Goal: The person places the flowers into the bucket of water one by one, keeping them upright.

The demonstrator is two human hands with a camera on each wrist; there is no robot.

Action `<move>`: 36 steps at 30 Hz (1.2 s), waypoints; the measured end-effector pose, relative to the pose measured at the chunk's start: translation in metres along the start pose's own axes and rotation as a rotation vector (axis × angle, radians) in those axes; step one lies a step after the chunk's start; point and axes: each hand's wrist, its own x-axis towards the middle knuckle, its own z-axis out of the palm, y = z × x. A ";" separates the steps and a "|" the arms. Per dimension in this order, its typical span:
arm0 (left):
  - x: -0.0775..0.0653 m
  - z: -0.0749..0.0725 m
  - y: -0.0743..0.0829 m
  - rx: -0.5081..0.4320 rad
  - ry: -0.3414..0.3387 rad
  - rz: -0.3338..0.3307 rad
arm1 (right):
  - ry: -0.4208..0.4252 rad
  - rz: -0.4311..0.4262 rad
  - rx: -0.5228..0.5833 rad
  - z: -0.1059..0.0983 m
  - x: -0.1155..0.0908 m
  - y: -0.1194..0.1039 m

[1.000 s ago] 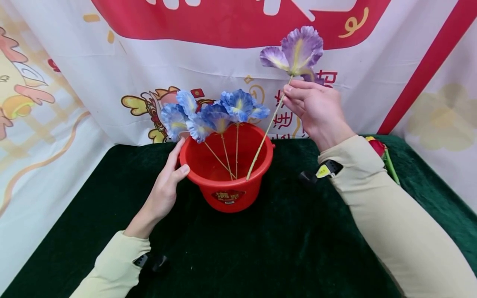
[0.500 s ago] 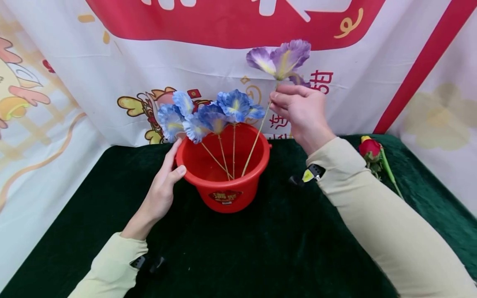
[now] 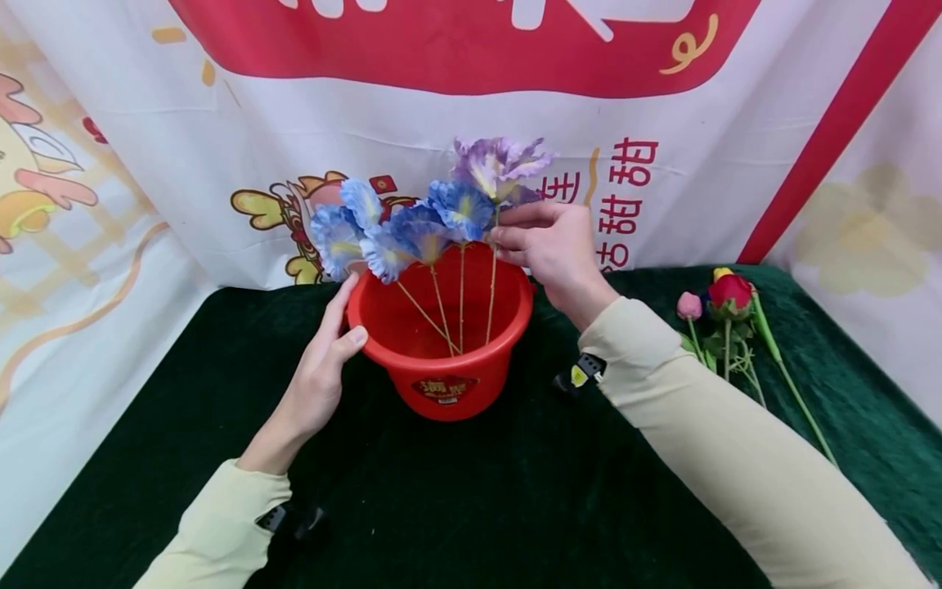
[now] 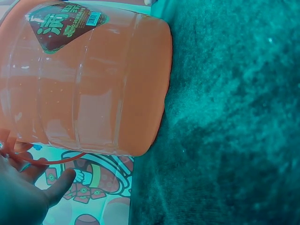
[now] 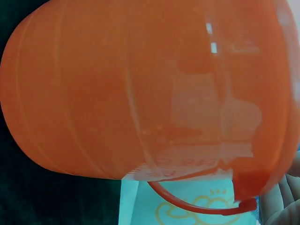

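A red plastic bucket (image 3: 478, 388) stands on a dark green cloth in the head view. Against its left side and rim rests my left hand (image 3: 316, 380), thumb at the rim and fingers spread along the outside. My right hand (image 3: 559, 254) pinches the stem of a purple artificial iris (image 3: 486, 168) just below the bloom, and the lower stem hangs inside the bucket. Blue artificial irises (image 3: 419, 233) lean leftward in the bucket, their stems (image 3: 462, 303) meeting near the front rim. The right wrist view shows the bucket's side (image 5: 140, 93) and only part of my right hand (image 5: 281, 201).
Right of the bucket lie a red rose (image 3: 730, 293), a pink bud (image 3: 689, 306) and long green stems (image 3: 795, 393), partly behind the right sleeve (image 3: 706, 425). A printed white and red backdrop (image 3: 353, 123) rises behind the green cloth (image 3: 412, 507).
My right hand has moved left and down with the purple iris, bringing it beside the blue ones with its stem more upright. The left hand stays at the bucket. More flowers show at right.
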 end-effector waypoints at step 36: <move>0.002 0.002 -0.004 -0.019 0.012 0.024 | 0.006 -0.251 -0.617 0.029 0.000 0.012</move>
